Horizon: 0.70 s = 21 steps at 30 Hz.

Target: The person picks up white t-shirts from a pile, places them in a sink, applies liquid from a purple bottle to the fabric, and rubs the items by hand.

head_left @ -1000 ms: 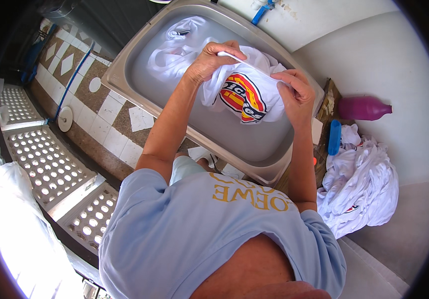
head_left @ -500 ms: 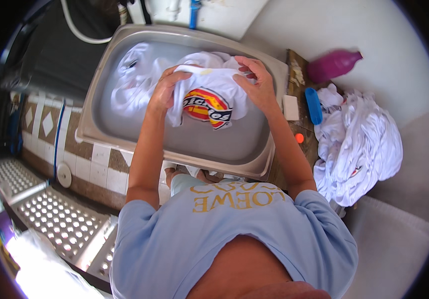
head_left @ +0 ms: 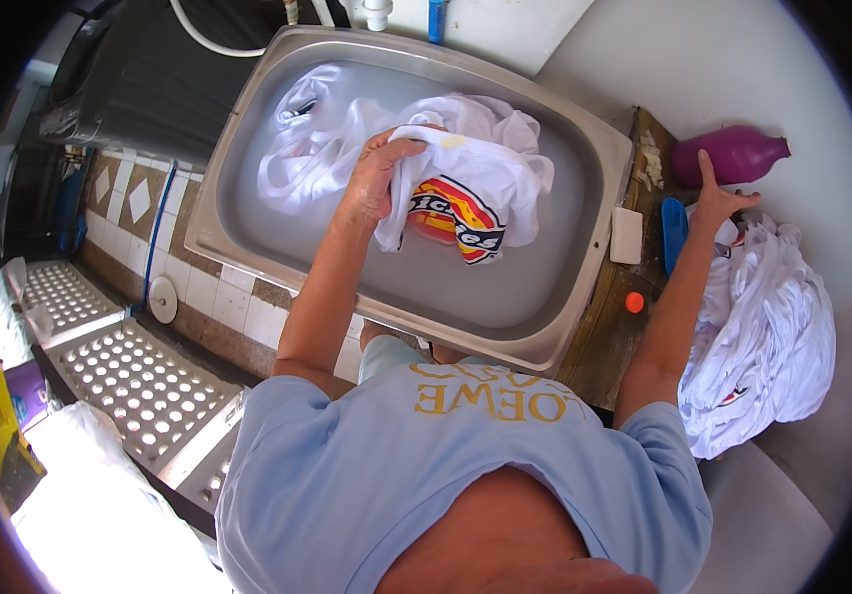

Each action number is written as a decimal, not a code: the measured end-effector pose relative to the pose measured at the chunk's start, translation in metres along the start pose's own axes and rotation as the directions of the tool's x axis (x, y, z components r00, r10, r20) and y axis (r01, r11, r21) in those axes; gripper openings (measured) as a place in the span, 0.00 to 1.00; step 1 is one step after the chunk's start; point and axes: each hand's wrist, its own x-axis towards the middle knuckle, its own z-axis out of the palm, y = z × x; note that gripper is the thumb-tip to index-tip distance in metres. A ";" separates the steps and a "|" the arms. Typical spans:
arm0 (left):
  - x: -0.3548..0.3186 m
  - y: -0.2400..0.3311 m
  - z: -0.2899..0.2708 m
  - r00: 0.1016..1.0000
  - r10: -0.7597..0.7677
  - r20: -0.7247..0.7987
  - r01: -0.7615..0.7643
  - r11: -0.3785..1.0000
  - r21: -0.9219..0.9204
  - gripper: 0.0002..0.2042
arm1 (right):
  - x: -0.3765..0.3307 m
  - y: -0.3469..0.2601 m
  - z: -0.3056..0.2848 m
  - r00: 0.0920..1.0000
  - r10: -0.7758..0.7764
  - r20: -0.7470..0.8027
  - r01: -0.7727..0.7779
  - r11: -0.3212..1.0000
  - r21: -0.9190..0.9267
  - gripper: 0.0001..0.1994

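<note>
My left hand (head_left: 376, 178) is closed on the collar edge of a wet white T-shirt (head_left: 501, 163), which lies partly in cloudy water. A red, yellow and black print faces up on the shirt, and a pale yellow patch shows near its gripped edge. The metal basin (head_left: 238, 259) surrounds it. Off to the right, my right hand (head_left: 718, 205) is empty, its thumb and fingers spread just in front of a purple bottle (head_left: 728, 158). The bottle lies tilted against the wall, and some of my fingers are hard to see.
Right of the basin, a wooden board (head_left: 592, 342) carries a whitish soap bar (head_left: 627, 236), a blue brush-like piece (head_left: 674, 233) and an orange cap (head_left: 635, 302). Beyond it sits a heap of white clothes (head_left: 777, 317). A perforated metal step (head_left: 139, 396) stands at lower left.
My right hand has left the T-shirt and moved right to the purple bottle. My left hand keeps its hold. The whole view has shifted slightly.
</note>
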 end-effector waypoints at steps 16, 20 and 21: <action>-0.009 -0.004 -0.004 0.986 -0.003 0.164 0.003 1.000 0.003 0.20 | 0.019 -0.026 0.018 0.992 -0.099 0.079 0.067 0.940 0.335 0.38; -0.012 -0.009 -0.008 0.978 0.036 0.206 -0.052 0.996 0.073 0.17 | 0.009 -0.076 0.013 0.958 -0.258 0.126 0.179 0.880 0.440 0.33; -0.013 -0.010 -0.008 0.978 0.056 0.202 -0.081 0.989 0.120 0.15 | 0.000 -0.088 0.014 0.961 -0.247 0.126 0.166 0.877 0.452 0.33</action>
